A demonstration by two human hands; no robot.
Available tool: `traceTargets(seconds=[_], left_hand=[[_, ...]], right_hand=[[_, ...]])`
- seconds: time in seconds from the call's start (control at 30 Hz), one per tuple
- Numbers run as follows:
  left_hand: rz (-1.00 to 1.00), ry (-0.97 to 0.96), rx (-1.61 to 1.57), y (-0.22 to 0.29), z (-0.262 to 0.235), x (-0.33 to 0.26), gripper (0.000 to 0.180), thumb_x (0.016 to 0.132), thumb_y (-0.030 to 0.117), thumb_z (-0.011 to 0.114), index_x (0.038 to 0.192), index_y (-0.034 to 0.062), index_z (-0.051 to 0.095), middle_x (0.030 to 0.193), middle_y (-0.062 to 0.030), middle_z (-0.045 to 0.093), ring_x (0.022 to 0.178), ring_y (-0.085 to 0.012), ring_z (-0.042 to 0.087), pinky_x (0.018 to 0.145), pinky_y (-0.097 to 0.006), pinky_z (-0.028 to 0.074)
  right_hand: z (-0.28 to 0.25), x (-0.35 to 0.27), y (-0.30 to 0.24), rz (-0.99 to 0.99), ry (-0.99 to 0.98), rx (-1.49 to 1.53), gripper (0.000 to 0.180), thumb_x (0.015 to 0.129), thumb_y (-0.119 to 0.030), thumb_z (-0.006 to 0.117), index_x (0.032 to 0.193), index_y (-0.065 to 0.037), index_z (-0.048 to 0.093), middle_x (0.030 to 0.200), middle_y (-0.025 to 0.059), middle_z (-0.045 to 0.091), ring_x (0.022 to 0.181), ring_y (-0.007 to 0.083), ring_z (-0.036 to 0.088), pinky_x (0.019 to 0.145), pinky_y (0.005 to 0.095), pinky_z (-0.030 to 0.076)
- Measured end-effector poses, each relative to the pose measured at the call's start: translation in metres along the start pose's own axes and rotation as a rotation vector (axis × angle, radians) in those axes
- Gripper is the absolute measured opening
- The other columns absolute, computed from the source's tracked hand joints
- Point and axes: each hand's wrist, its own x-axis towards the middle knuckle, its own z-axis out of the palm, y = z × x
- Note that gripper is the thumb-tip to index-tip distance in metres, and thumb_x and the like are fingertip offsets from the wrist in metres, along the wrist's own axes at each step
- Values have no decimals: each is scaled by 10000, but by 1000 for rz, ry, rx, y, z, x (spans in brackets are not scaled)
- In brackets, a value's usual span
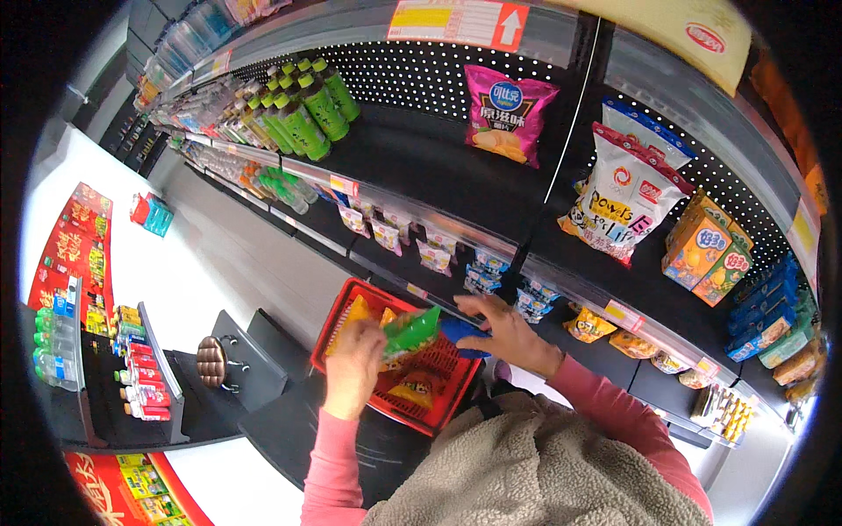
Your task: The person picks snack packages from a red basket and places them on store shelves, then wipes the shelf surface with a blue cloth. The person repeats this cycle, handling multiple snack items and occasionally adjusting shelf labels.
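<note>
My left hand [354,358] is closed on the edge of a green snack bag [412,330], which hangs tilted over a red shopping basket [436,426]. Just right of it, my right hand [511,335] grips a blue packet [460,335] between thumb and fingers. The two packets are close together, and the right hand covers part of the blue one. Inside the basket lie several yellow snack bags, one yellow bag [414,392] near its front side and another partly behind my left hand.
Black shelves hold a pink chip bag [511,114], a white chip bag [624,191], snack boxes [709,250] and green bottles [307,131]. Small packets line the lower shelf beyond the basket. A round brown stool [211,362] and bottle racks are at left.
</note>
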Motion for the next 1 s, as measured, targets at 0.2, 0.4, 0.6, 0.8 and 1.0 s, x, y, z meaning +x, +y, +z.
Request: traceTargets(seconds=[0.2, 0.4, 0.6, 0.8, 1.0], left_hand=[[213, 81, -205, 39, -46, 98, 103, 940, 8, 662, 1037, 38, 644, 1145, -138, 659, 1071, -340, 669, 903, -376, 538], [457, 43, -333, 69, -40, 201, 64, 971, 11, 645, 1026, -12, 623, 1124, -133, 662, 1038, -246, 647, 930, -323, 496], [553, -21, -427, 82, -6, 288, 80, 944, 29, 674, 1013, -3, 647, 1004, -118, 650, 953, -262, 653, 859, -343, 514], [490, -22, -444, 81, 26, 345, 163, 912, 106, 742, 1027, 10, 678, 999, -111, 675, 977, -262, 661, 831, -351, 528], [324, 23, -665, 63, 66, 374, 385, 927, 155, 789, 1243, 1, 633, 1279, -139, 649, 1061, -222, 675, 874, -360, 550]], right_hand=[[-46, 46, -16, -42, 79, -132, 944, 748, -429, 916, 1479, -45, 459, 1384, 191, 573, 1314, 425, 518, 1115, 485, 448], [-84, 82, -3, -36, 300, -301, 908, 736, -425, 920, 1408, 14, 494, 1316, 219, 588, 1228, 433, 550, 1055, 480, 487], [-109, 107, 32, 34, 501, -339, 773, 745, -342, 918, 1321, 15, 546, 1260, 221, 630, 1186, 424, 575, 998, 482, 484], [-109, 136, 63, 119, 616, -296, 729, 766, -348, 912, 1296, 9, 564, 1172, 221, 673, 1110, 430, 619, 966, 484, 499], [-116, 158, 80, 104, 660, -294, 709, 768, -349, 907, 1280, 18, 581, 1156, 222, 678, 1075, 411, 644, 939, 470, 517]])
